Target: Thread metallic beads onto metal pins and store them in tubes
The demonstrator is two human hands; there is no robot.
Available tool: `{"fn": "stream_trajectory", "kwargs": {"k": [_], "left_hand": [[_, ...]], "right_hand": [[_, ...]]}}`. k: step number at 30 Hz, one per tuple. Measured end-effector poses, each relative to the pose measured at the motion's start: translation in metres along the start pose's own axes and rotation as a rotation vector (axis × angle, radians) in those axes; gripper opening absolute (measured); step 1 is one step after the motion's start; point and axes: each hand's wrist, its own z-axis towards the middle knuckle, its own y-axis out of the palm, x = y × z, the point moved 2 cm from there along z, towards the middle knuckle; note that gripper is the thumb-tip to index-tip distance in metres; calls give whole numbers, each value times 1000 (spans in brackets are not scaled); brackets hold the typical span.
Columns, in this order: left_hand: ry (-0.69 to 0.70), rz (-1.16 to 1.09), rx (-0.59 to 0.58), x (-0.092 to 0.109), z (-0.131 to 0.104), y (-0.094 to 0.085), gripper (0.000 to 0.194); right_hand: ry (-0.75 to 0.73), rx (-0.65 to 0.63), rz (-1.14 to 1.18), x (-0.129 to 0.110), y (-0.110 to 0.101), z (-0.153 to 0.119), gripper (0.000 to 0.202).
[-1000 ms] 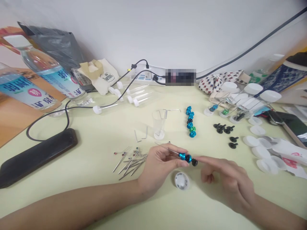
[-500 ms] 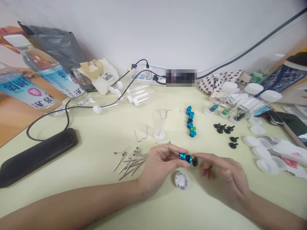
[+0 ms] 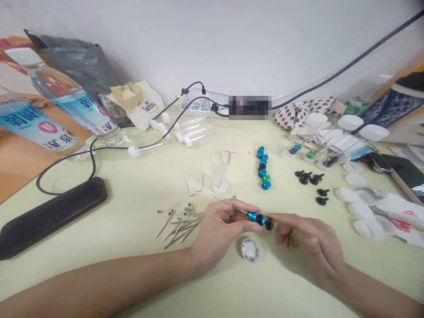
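Note:
My left hand (image 3: 228, 221) pinches a slim plunger tool (image 3: 253, 216) between thumb and fingers. It has a blue metal body, a black disc end and thin steel wires pointing to the left. My right hand (image 3: 308, 234) has its index finger stretched out to the black end, with the tip at the disc; the other fingers are curled and hold nothing visible. Below the tool sits a small white cap (image 3: 251, 250) with several tiny metal pieces inside. Several steel rods with coloured tips (image 3: 182, 223) lie loosely left of my left hand.
A clear tube (image 3: 219, 170) stands mid-table near some hex keys (image 3: 200, 182). Blue, green and black knobs (image 3: 263, 170) form a row. Black thumb pieces (image 3: 309, 176) and white caps (image 3: 359, 212) lie to the right. A black case (image 3: 53, 216) and bottles (image 3: 76, 97) are left.
My right index finger has shifted slightly left onto the black disc. My left hand and the tool stay almost still.

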Motion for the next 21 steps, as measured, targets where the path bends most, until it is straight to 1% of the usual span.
{"fn": "stream_trajectory", "kwargs": {"k": [3, 9, 14, 17, 21], "left_hand": [[4, -2, 8, 0, 0, 0, 18], [-4, -11, 9, 0, 0, 0, 19], [-1, -3, 17, 0, 0, 0, 19], [0, -11, 19, 1, 0, 1, 19], [-10, -12, 20, 1, 0, 1, 19]], "right_hand": [[20, 4, 2, 0, 0, 0, 54], [-2, -6, -8, 0, -1, 1, 51], [-38, 14, -26, -2, -1, 2, 50], [-18, 21, -35, -2, -2, 2, 51], [-45, 23, -41, -2, -2, 2, 49]]}}
